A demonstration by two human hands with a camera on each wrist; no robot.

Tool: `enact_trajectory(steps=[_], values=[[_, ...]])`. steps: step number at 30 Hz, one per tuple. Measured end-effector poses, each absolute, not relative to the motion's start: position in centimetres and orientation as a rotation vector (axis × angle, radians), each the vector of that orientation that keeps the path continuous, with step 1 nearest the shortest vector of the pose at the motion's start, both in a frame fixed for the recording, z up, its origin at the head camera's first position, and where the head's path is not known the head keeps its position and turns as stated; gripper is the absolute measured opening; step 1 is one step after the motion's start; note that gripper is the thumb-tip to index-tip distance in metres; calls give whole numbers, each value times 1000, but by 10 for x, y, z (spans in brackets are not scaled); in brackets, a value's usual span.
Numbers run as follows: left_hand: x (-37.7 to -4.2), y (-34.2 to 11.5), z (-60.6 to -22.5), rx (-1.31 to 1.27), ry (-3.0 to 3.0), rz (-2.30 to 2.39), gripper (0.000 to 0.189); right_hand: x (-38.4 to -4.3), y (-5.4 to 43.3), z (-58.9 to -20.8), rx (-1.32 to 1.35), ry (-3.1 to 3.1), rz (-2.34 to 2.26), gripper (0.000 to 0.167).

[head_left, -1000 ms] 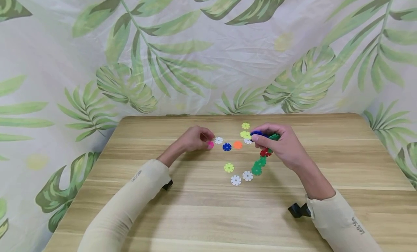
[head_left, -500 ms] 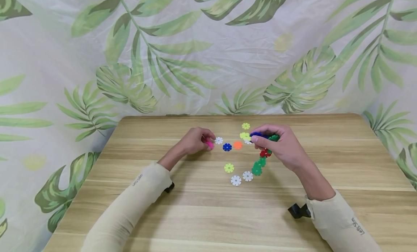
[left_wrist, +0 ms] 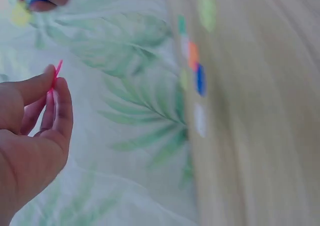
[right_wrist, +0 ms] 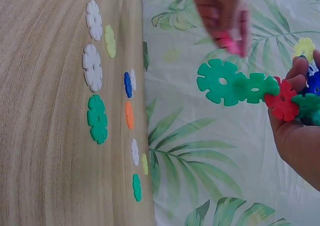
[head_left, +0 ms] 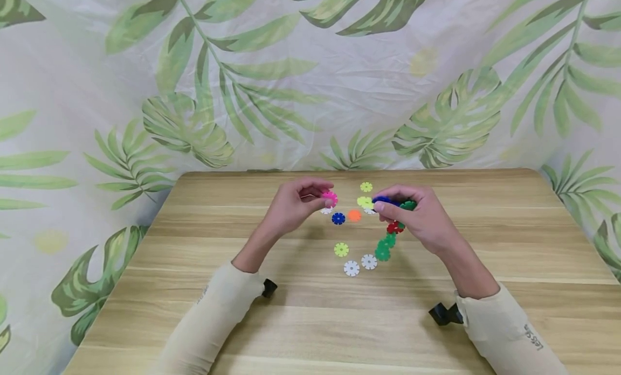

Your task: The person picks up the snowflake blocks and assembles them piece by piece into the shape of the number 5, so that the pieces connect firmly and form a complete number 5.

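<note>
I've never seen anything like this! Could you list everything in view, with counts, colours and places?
Table: 1, wood-grain brown, beneath the hands
Leaf-print backdrop: 1, pale with green leaves, behind the table
White discs: 4, white, on the table
Yellow discs: 2, yellow, on the table
Green discs: 2, green, on the table
Blue disc: 1, blue, on the table
Orange disc: 1, orange, beside the blue disc
Linked disc chain: 1, green, red, blue and yellow, in the right hand; fingers hide the full disc count
Pink disc: 1, pink, in the left hand
Black devices: 2, black, at the wrists
Sleeves: 2, cream, on the arms
Hands: 2, bare, above the table
</note>
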State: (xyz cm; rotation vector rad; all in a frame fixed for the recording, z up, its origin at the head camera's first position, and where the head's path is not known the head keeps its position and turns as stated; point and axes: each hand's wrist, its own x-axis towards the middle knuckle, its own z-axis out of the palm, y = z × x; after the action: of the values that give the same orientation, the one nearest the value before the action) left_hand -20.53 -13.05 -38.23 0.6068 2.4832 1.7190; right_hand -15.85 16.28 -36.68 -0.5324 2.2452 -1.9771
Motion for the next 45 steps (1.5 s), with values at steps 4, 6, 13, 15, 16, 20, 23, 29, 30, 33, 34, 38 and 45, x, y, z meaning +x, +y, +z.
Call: enact_trajectory(steps=[4, 6, 13, 15, 16, 20, 23, 29, 30, 33, 34, 38, 45], values=[[-190, -122, -366, 655, 2439, 1851, 24, -159, 162, -368, -539, 2248, -1978, 15], [-185, -119, -360, 675, 2404, 1917, 21, -159, 161, -368, -547, 2246, -1980, 13], [-169, -106, -350, 702, 2280, 2026, 16, -160, 160, -370, -549, 2232, -1991, 11], [-166, -104, -350, 697, 2269, 2039, 16, -160, 160, -371, -544, 2234, -1988, 11], [-166, -103, -349, 696, 2268, 2046, 16, -160, 160, -371, -542, 2236, -1987, 11], [-163, -102, -350, 716, 2273, 2057, 16, -160, 159, -371, -546, 2234, -1986, 11], [-163, -102, -351, 743, 2279, 2047, 16, -160, 159, -371, -554, 2233, -1984, 12], [-164, -100, -353, 771, 2276, 2020, 14, -160, 157, -371, -559, 2246, -1970, 14], [-164, -99, -353, 772, 2280, 2017, 14, -160, 157, -371, -556, 2248, -1967, 14], [-164, -99, -355, 762, 2288, 2021, 14, -159, 156, -372, -549, 2259, -1960, 13], [-164, -98, -355, 762, 2284, 2029, 14, -159, 156, -372, -546, 2267, -1957, 14], [-163, -97, -357, 769, 2262, 2065, 13, -159, 156, -373, -544, 2292, -1956, 15], [-163, -94, -362, 785, 2271, 2100, 11, -158, 155, -373, -538, 2312, -1969, 16]])
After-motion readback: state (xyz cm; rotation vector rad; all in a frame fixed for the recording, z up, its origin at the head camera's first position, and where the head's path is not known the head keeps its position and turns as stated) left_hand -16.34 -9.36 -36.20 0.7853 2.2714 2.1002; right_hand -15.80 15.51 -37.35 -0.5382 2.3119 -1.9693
